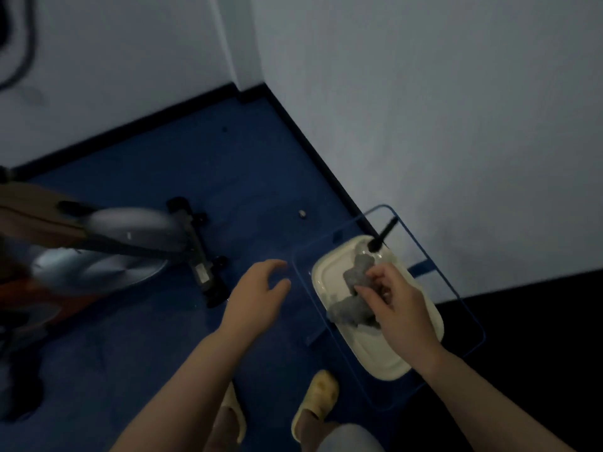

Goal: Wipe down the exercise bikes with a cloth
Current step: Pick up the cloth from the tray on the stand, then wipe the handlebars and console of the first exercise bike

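Your right hand [396,308] pinches the cloth [354,293], a grey, nubbly, crumpled rag lying in a cream, round-cornered tray [385,363] inside a clear, blue-rimmed bin [470,316] on the floor. Your left hand [259,296] hangs spread and empty, just beside the bin's edge. Lift carelessly and the cloth may drag the light tray up, or drip if it is wet; the dim, blurred view won't settle that. A dark brush-like handle [385,233] leans at the tray's far end and could topple. The bike [137,252], smooth metal flywheel and black foot bar, waits to your left.
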The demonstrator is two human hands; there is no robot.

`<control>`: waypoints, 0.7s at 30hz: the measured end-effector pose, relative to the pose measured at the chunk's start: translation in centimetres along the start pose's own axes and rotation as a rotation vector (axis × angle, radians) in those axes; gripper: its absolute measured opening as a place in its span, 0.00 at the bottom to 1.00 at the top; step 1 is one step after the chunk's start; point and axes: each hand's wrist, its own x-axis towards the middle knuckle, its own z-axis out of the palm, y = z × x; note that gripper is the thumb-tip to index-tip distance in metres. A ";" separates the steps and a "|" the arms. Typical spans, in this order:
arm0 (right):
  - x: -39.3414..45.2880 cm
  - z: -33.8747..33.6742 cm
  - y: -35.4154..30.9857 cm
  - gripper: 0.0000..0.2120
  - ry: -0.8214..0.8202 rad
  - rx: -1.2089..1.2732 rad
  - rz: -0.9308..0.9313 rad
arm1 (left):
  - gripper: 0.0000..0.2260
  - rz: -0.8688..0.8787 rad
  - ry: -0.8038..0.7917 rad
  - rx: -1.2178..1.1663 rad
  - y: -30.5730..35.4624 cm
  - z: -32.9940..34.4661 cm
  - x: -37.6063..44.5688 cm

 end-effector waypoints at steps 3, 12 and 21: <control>0.6 1.1 -6.6 0.04 0.037 0.170 -0.109 | 0.15 0.002 0.140 -0.110 0.2 -4.8 -1.6; 0.9 7.5 -22.0 0.10 0.127 0.544 -0.283 | 0.11 0.213 0.507 -0.261 0.4 -19.8 -8.1; 2.5 15.7 -32.6 0.06 0.142 0.605 -0.402 | 0.10 0.340 0.665 -0.305 -4.7 -30.6 -12.3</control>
